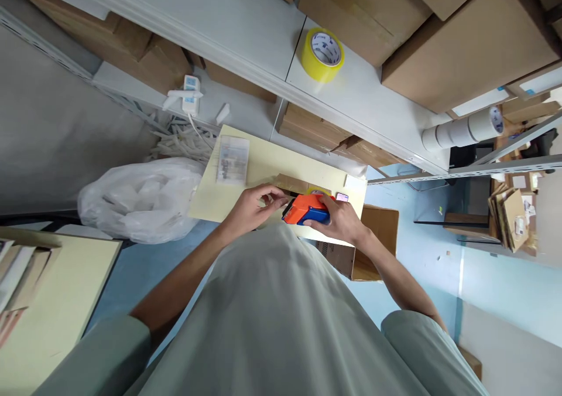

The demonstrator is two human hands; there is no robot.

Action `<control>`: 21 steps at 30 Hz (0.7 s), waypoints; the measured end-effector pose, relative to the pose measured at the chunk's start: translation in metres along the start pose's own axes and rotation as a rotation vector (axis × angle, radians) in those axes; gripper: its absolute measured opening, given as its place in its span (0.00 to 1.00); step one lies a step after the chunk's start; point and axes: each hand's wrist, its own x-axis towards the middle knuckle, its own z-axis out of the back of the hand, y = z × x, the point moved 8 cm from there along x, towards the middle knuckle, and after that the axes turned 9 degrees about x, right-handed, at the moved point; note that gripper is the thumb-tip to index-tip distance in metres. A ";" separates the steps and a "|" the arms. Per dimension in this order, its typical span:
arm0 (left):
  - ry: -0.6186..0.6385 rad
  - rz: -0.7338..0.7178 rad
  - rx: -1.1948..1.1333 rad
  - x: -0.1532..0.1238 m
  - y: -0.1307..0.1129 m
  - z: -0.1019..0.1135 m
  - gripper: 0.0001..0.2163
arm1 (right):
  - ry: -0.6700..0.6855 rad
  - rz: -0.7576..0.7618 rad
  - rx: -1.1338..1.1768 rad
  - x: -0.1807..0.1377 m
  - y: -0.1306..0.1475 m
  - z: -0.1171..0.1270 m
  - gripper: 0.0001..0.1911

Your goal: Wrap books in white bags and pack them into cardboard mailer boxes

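An orange and blue tape dispenser (304, 208) is held in my right hand (341, 222), its front end pointing left. Part of a yellow tape roll (318, 191) shows just behind it. My left hand (258, 208) is at the dispenser's front end, thumb and fingertips brought together in a pinch. Whatever is between those fingertips is too small to make out. Both hands are over the pale yellow table (267, 159), close to my body. A flat brown cardboard piece (292, 183) lies on the table beyond the hands.
A clear sleeve with papers (232, 160) and a phone (342, 197) lie on the table. Above runs a grey shelf (246, 27) with a yellow tape roll (322, 55) and cardboard boxes (465, 44). A stuffed plastic bag (140, 200) is left; an open carton (377, 241) stands right.
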 end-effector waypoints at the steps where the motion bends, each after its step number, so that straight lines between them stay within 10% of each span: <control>1: 0.009 0.047 -0.031 0.000 0.010 -0.003 0.15 | 0.039 -0.057 0.027 0.001 0.001 -0.001 0.37; 11: 0.128 0.316 -0.227 -0.022 0.066 -0.036 0.22 | 0.356 -0.289 0.137 0.002 0.012 0.003 0.35; 21: -0.004 0.463 -0.340 0.000 0.150 0.002 0.32 | 0.403 -0.584 0.137 -0.016 -0.003 0.079 0.38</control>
